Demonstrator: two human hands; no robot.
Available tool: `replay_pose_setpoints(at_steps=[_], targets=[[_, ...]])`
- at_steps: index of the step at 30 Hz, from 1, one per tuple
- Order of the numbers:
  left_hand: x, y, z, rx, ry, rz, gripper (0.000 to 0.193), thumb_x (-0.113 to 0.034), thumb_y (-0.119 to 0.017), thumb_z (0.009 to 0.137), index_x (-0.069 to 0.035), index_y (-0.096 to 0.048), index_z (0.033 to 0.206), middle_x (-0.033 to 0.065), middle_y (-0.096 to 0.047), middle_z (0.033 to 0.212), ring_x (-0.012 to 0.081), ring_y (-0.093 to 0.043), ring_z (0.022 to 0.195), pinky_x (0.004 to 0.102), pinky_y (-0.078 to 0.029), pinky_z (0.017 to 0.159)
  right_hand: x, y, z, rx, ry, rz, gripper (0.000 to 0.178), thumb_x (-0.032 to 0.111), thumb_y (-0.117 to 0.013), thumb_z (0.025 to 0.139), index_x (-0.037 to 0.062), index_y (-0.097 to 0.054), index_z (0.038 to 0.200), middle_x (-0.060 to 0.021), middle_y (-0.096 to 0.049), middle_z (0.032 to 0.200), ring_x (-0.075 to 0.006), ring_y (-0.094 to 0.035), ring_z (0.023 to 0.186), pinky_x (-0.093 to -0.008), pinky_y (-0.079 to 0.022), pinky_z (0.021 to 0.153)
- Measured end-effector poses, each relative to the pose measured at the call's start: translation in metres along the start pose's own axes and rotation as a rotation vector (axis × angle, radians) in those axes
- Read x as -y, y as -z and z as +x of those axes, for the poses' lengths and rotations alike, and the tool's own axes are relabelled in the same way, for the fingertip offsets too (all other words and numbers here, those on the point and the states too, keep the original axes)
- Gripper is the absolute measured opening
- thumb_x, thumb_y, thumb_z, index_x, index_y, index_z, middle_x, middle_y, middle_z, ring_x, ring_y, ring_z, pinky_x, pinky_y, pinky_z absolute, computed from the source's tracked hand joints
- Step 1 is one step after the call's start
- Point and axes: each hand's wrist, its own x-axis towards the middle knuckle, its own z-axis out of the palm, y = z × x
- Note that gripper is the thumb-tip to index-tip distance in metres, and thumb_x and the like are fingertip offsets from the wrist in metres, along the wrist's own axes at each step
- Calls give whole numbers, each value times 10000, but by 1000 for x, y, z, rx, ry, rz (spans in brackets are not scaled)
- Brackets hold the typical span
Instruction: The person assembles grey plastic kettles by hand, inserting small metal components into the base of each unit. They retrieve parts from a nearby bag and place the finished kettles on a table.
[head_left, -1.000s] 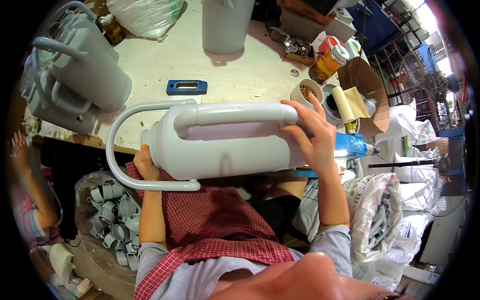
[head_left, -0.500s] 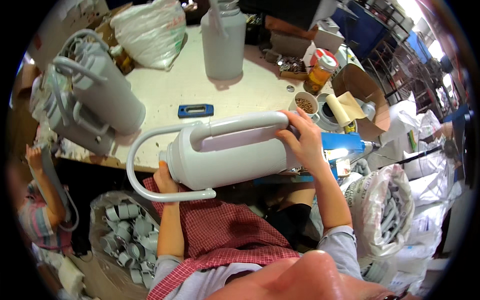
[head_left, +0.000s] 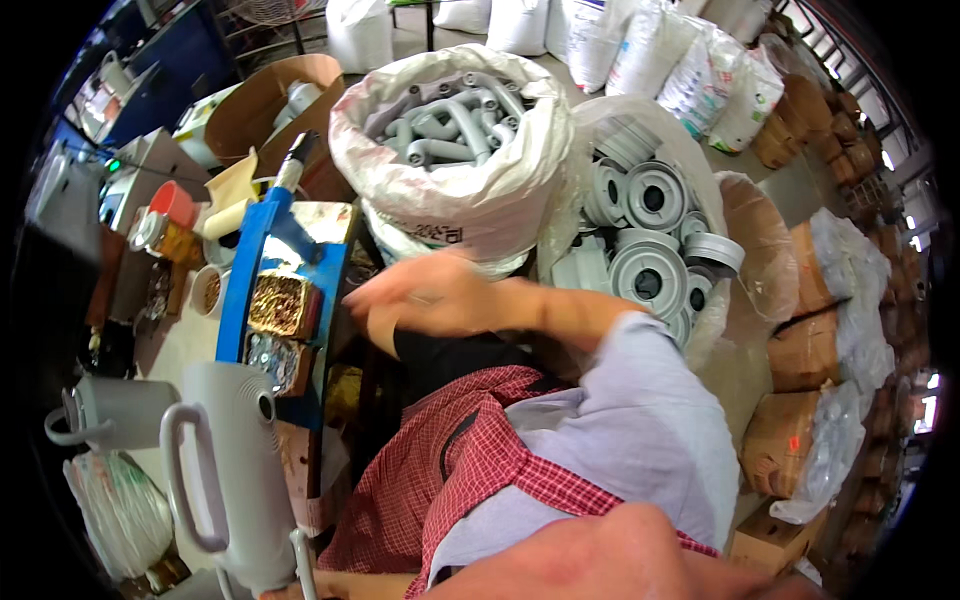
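Note:
A pale grey plastic thermos jug (head_left: 240, 465) with a long side handle is at the lower left, its base pointing away from me. My left hand (head_left: 284, 592) is gripping its neck end at the lower edge, mostly out of the picture. Motion blurs my right hand (head_left: 425, 295), which is off the jug with its fingers stretched leftward and nothing visible in them. It is in front of a large white sack (head_left: 450, 215) holding loose grey curved handles (head_left: 465, 130).
Left of my right hand, a blue metal stand (head_left: 245, 285) is beside a box of small brass-coloured parts (head_left: 285, 303). A clear bag of round grey parts (head_left: 650, 275) stands to the right. Another grey jug (head_left: 125, 410) and a white plastic bag (head_left: 120, 515) are at left.
My view has swung to the right. My right hand has let go of the jug's base end and moved toward the sack. The jug stays with my left hand.

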Motion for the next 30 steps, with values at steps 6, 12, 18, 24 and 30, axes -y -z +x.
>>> replay_pose_setpoints(at_steps=[6,12,18,24,30], targets=[[-3,6,-10,21,60,-4,450,-380,-452,1036,20,-631,1135,84,-657,1087,195,-615,928,351,-508,839,-42,307,-231,-460,-533,-1586,253,98,-718,818,77,-630,1054,-119,-630,1035,-311,-622,930,-398,-515,780],[-16,31,-14,-30,82,-42,454,-397,-446,1037,4,-614,1172,81,-649,1116,199,-609,965,357,-501,869,-96,330,-345,544,-1048,-1580,790,116,-764,685,190,-454,1408,-109,-489,1379,-292,-400,1355,-668,-311,1047],[-24,75,-12,-61,162,-124,462,-413,-440,1038,-13,-596,1209,77,-642,1144,203,-603,1003,363,-493,899,-113,342,-333,382,-1352,-1456,884,383,-751,730,258,-342,1504,-137,-349,1527,-312,-269,1449,-802,-161,1034],[-48,185,-34,-239,276,-399,473,-430,-434,1039,-30,-579,1245,73,-634,1172,206,-597,1041,369,-486,928,-123,355,-342,399,-1257,-1596,1009,395,-839,676,162,-324,1512,-235,-350,1511,-424,-339,1385,-514,-347,1118],[-55,197,-64,-273,229,-437,482,-438,-416,1044,-42,-565,1276,66,-631,1192,208,-597,1063,367,-486,945,-43,314,-208,-511,-689,-1024,634,332,-770,832,-67,-574,1284,-204,-668,1161,-317,-648,965,-396,-523,874]])
